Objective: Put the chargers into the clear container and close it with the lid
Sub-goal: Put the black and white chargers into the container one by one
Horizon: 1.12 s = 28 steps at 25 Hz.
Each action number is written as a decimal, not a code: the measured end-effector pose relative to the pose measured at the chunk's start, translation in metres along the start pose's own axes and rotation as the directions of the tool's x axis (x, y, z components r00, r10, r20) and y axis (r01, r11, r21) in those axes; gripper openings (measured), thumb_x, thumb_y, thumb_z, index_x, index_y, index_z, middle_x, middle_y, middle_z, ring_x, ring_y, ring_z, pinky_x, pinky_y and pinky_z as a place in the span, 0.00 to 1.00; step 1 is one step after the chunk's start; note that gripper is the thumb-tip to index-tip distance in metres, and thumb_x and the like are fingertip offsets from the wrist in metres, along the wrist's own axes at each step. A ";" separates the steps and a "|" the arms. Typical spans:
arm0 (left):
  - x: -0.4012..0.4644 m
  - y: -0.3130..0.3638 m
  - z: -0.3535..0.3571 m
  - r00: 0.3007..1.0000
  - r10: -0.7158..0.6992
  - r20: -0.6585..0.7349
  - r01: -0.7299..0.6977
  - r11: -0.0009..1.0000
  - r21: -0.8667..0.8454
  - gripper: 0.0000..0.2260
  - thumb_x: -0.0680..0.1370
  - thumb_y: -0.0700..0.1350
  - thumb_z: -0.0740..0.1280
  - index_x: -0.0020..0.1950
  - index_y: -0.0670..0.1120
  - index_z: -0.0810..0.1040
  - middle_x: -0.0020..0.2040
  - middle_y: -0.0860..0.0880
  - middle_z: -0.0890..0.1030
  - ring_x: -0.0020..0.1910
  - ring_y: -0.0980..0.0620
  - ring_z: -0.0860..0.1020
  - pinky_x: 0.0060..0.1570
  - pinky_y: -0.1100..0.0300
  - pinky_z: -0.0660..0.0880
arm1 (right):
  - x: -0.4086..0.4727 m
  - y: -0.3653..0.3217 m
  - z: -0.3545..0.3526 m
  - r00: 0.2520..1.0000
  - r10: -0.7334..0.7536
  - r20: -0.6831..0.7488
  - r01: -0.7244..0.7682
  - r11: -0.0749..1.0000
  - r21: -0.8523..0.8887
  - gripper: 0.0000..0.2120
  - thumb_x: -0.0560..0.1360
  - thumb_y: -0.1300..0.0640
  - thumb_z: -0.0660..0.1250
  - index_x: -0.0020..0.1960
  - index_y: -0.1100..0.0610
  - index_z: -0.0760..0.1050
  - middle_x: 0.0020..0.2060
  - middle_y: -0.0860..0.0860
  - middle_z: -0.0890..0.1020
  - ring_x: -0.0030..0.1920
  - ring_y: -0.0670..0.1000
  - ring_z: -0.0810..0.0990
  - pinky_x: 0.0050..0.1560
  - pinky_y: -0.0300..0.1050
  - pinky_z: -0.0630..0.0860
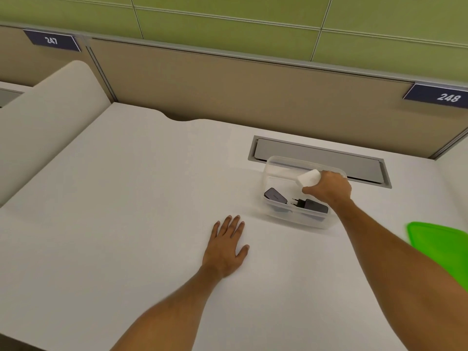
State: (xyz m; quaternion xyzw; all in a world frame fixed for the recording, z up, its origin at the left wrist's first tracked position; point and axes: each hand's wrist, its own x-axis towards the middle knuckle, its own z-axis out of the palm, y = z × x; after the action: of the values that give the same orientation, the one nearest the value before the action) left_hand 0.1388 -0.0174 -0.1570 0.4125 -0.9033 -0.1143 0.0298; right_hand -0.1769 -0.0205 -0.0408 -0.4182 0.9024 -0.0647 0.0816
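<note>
A clear plastic container (pixel 269 171) stands on the white desk, right of centre. Two dark chargers lie inside it: a grey one (pixel 274 195) at the left and a black one with plug pins (pixel 312 205) beside it. My right hand (pixel 330 186) hovers over the container's right side, shut on a white charger (pixel 308 178) that sits above the open top. My left hand (pixel 226 245) rests flat on the desk, fingers apart, to the left of the container and nearer to me. A green lid (pixel 440 245) lies at the right edge, partly cut off by the frame.
A grey cable hatch (pixel 304 150) is set into the desk just behind the container. Beige partition panels with number plates 247 (pixel 52 40) and 248 (pixel 447 97) close off the back. A rounded cream divider (pixel 50 117) rises at the left.
</note>
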 end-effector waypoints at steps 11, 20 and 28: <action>-0.001 -0.001 0.001 1.000 -0.001 -0.003 0.001 1.000 0.000 0.29 0.78 0.60 0.48 0.77 0.50 0.54 0.78 0.52 0.52 0.77 0.52 0.47 0.75 0.50 0.44 | 0.015 -0.024 0.024 0.942 -0.278 0.187 0.298 0.950 -0.090 0.36 0.63 0.45 0.75 0.67 0.55 0.70 0.63 0.53 0.76 0.59 0.57 0.77 0.59 0.51 0.74; -0.001 -0.001 0.002 1.000 0.003 -0.008 -0.003 1.000 0.008 0.29 0.78 0.60 0.48 0.77 0.50 0.53 0.78 0.52 0.52 0.77 0.52 0.47 0.74 0.51 0.43 | 0.014 -0.009 0.004 0.956 -0.292 -0.020 0.292 0.954 0.069 0.25 0.71 0.54 0.72 0.66 0.57 0.73 0.65 0.53 0.75 0.59 0.57 0.78 0.60 0.51 0.75; -0.002 -0.002 0.003 1.000 0.009 0.006 -0.009 0.999 0.040 0.29 0.78 0.60 0.49 0.76 0.49 0.54 0.78 0.51 0.54 0.77 0.51 0.50 0.72 0.54 0.38 | -0.020 0.072 -0.028 0.935 -0.059 -0.350 0.115 0.983 0.140 0.16 0.72 0.60 0.68 0.59 0.61 0.78 0.56 0.59 0.82 0.52 0.61 0.81 0.54 0.51 0.76</action>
State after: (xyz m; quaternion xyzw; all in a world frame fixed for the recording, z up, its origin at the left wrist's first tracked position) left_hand 0.1411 -0.0170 -0.1602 0.4087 -0.9073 -0.0972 0.0194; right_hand -0.2233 0.0425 -0.0245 -0.4323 0.8752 -0.2117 -0.0476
